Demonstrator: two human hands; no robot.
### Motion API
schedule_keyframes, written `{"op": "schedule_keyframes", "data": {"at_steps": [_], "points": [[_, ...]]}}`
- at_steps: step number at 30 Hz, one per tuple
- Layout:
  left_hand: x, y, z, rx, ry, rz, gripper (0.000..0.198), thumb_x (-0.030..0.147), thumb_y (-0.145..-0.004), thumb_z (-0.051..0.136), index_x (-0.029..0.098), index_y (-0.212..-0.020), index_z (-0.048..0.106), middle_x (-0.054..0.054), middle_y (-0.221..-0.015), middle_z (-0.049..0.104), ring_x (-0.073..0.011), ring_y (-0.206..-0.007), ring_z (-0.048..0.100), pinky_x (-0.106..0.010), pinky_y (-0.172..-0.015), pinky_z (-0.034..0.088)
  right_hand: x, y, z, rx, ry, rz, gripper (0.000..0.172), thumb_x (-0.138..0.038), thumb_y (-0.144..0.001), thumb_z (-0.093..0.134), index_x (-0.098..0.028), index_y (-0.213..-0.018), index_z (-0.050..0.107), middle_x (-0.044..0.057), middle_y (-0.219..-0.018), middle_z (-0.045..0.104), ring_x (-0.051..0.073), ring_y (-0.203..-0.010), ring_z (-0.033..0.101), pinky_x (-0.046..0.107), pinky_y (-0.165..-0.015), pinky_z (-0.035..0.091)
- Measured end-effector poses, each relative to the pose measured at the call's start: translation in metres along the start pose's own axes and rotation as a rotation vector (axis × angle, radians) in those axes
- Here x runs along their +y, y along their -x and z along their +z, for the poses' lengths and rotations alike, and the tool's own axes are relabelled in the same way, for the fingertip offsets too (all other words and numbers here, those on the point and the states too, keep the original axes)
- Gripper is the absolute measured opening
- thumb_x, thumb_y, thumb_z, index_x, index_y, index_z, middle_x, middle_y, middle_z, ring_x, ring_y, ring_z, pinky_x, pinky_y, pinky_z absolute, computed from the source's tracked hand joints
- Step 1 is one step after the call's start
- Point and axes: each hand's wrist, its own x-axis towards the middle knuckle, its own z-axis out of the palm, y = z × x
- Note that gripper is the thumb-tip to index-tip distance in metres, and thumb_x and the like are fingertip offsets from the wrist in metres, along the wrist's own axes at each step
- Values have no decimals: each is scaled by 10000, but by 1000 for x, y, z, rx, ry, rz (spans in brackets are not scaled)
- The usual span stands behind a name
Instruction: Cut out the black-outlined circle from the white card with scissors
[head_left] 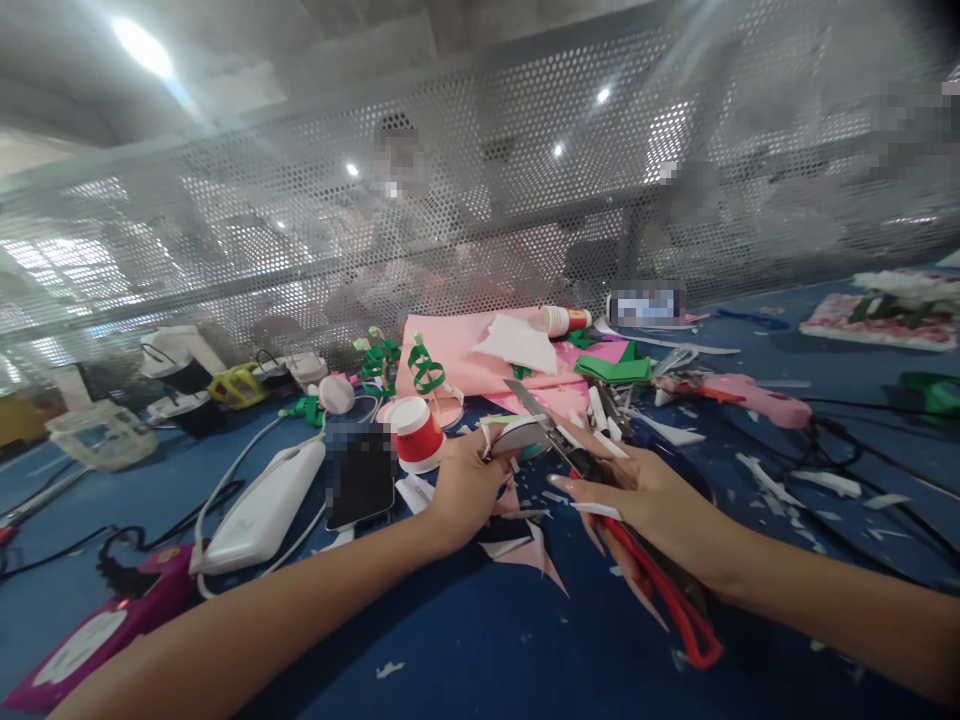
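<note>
My left hand point(466, 482) is closed around a small curved piece point(519, 436), white with a green edge; it looks like part of a cut paper cup. My right hand point(664, 512) grips a pair of scissors point(691, 632) with red handles. The scissor blades are parted and point up and left, close beside the piece. Just left of my left hand stands an upside-down red and white paper cup point(418, 437). White and pink paper scraps point(529, 552) lie under my hands, and the fingertips on the piece are partly hidden.
Behind are pink paper sheets point(442, 340), green paper point(615, 368), stacked paper cups point(566, 320) and green paper curls point(426, 372). A pink glue gun point(765, 398) lies right. A phone point(361, 482), white power bank point(266, 505) and purple power strip point(112, 625) lie left, with cables.
</note>
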Motion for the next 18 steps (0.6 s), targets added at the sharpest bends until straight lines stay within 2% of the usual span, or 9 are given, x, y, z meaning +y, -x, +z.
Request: {"op": "schedule_keyframes", "data": {"at_steps": [4, 7, 11, 16, 18], "points": [[-3, 0, 0, -26, 5, -3, 158, 131, -664, 500, 159, -726, 643, 53, -548, 494, -69, -500, 421, -173, -473, 359, 0, -1, 0, -2, 0, 3, 807, -300, -821, 533, -225, -1453, 37, -54, -491, 571, 100, -274, 507, 167, -275, 404], [-8, -3, 1, 8, 59, -52, 112, 140, -652, 509, 156, -678, 617, 55, -538, 479, -71, -484, 435, -174, -456, 386, 2, -2, 0, 4, 1, -11, 806, -294, -819, 536, -229, -1453, 44, -58, -486, 569, 100, -275, 513, 162, -277, 406], [-9, -4, 2, 44, 117, -112, 157, 140, -650, 507, 170, -748, 626, 46, -599, 519, -89, -527, 495, -195, -480, 446, 3, -2, 0, 1, 0, -13, 796, -282, -819, 534, -242, -1452, 53, -71, -472, 554, 97, -268, 511, 154, -269, 405], [-1, 2, 0, 18, -167, 62, 149, 156, -713, 493, 155, -640, 623, 45, -520, 468, -75, -504, 416, -177, -464, 354, 3, -1, 0, -1, 13, -5, 786, -295, -821, 535, -268, -1450, 64, -69, -510, 563, 93, -274, 519, 149, -260, 402], [0, 2, -1, 19, -216, 83, 151, 147, -708, 497, 153, -613, 614, 47, -507, 454, -74, -502, 402, -179, -464, 336, 2, -1, 0, 1, 8, -2, 795, -299, -821, 535, -269, -1450, 50, -70, -508, 563, 93, -274, 518, 147, -258, 400]]}}
